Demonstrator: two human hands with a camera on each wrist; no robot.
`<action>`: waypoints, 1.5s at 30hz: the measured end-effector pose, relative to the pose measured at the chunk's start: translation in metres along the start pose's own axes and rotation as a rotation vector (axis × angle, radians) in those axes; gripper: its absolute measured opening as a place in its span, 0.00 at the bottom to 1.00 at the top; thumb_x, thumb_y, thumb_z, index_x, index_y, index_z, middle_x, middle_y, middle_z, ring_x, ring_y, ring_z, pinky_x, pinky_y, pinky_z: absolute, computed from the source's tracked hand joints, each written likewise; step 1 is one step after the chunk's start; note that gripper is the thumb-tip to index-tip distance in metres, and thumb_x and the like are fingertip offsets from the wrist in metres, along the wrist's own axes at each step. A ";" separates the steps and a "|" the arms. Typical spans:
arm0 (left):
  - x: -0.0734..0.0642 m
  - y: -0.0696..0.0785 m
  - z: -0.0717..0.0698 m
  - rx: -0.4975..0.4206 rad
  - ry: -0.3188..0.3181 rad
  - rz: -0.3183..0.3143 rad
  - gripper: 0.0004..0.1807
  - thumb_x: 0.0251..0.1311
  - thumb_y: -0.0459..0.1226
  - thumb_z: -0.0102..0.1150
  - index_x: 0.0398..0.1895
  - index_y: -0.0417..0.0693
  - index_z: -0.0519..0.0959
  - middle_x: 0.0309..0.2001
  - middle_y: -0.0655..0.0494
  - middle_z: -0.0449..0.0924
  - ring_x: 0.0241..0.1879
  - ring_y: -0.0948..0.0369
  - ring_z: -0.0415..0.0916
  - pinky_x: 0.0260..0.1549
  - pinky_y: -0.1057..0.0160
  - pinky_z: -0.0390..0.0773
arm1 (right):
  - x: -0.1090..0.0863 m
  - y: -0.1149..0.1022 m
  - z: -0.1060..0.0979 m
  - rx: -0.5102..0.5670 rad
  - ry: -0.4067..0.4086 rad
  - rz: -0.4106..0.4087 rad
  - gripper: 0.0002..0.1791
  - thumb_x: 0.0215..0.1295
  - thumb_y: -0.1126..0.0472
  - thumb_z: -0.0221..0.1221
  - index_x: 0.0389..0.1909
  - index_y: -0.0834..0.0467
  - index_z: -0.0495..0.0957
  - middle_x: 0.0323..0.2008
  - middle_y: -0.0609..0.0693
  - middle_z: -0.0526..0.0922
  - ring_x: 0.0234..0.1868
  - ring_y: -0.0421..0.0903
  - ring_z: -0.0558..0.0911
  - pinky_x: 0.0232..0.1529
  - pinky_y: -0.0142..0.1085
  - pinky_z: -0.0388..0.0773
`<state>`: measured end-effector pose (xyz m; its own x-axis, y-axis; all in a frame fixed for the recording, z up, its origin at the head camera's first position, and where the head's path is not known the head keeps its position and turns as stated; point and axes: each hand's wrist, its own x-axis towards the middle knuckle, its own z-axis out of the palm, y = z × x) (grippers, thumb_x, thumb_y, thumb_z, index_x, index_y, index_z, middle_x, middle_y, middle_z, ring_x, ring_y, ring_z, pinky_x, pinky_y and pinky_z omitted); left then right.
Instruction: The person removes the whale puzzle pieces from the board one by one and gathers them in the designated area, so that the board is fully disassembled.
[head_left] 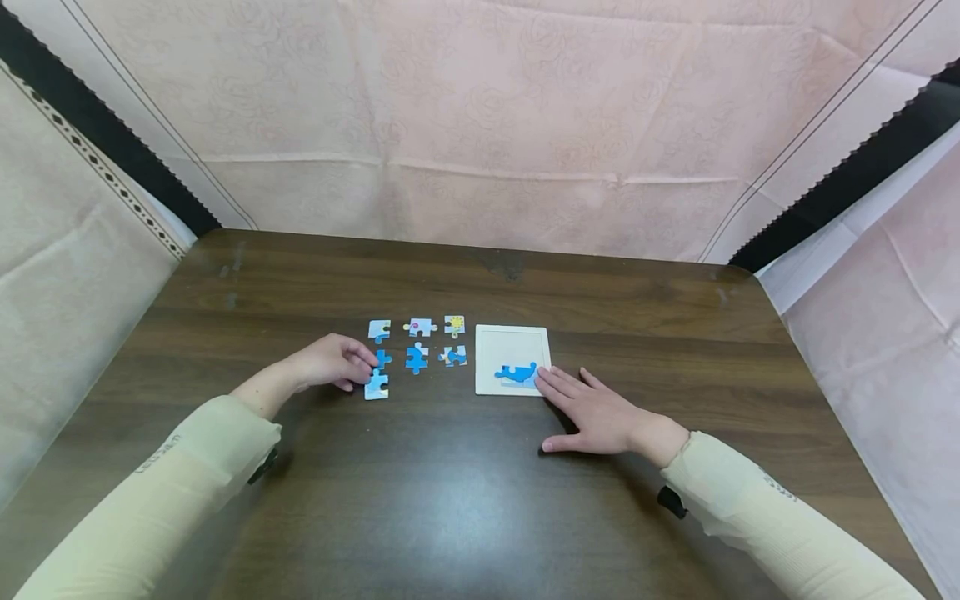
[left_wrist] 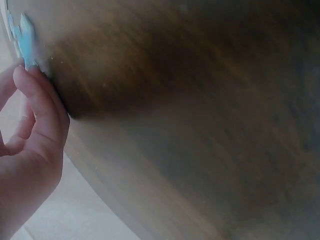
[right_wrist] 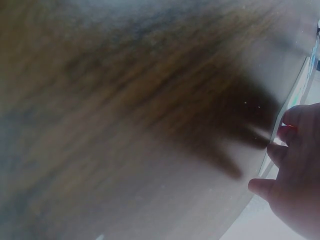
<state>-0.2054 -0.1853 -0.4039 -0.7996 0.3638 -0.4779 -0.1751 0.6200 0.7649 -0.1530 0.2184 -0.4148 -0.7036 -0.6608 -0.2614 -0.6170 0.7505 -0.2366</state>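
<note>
My left hand is at the left column of jigsaw pieces, its thumb and fingertips pinching a blue jigsaw piece. In the left wrist view, a light blue piece shows just past the fingertips. Right below lies another blue-and-white piece. My right hand is spread flat, fingertips resting on the right edge of a square white puzzle tray. A blue shape shows in the tray's lower part; the fingers partly cover that corner.
Several other pieces lie in rows between the left hand and the tray, including one with a yellow sun and a blue-and-white one. They rest on a dark wooden table. Pale cloth hangs behind the far edge.
</note>
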 end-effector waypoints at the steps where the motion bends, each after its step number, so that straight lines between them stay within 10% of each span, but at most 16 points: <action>1: 0.000 0.000 0.000 0.007 0.003 0.000 0.19 0.58 0.34 0.59 0.51 0.31 0.73 0.41 0.44 0.81 0.33 0.63 0.75 0.35 0.65 0.82 | 0.000 0.000 0.000 0.000 -0.001 0.000 0.49 0.58 0.32 0.52 0.72 0.57 0.50 0.74 0.52 0.48 0.74 0.52 0.48 0.70 0.59 0.44; 12: 0.010 0.016 -0.002 -0.036 -0.021 0.058 0.21 0.63 0.38 0.54 0.55 0.34 0.72 0.46 0.43 0.78 0.40 0.57 0.74 0.40 0.65 0.81 | 0.000 0.000 0.001 0.002 0.000 0.000 0.49 0.59 0.31 0.51 0.72 0.57 0.50 0.74 0.52 0.48 0.74 0.52 0.49 0.70 0.59 0.45; 28: 0.051 0.079 0.056 -0.170 -0.148 0.095 0.20 0.64 0.37 0.53 0.58 0.37 0.71 0.53 0.42 0.76 0.42 0.58 0.78 0.45 0.63 0.81 | 0.000 -0.001 -0.001 0.002 -0.002 -0.004 0.49 0.59 0.32 0.51 0.72 0.57 0.50 0.74 0.53 0.49 0.74 0.52 0.49 0.70 0.60 0.45; 45: 0.060 0.097 0.083 -0.192 -0.284 0.070 0.22 0.67 0.36 0.47 0.61 0.33 0.67 0.53 0.40 0.76 0.43 0.60 0.80 0.48 0.63 0.80 | 0.000 0.000 0.001 0.001 0.004 0.000 0.49 0.58 0.31 0.51 0.72 0.57 0.50 0.74 0.53 0.49 0.74 0.52 0.49 0.69 0.60 0.45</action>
<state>-0.2221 -0.0455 -0.3944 -0.6266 0.5960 -0.5021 -0.2521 0.4545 0.8543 -0.1527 0.2184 -0.4152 -0.7050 -0.6609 -0.2574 -0.6169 0.7505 -0.2372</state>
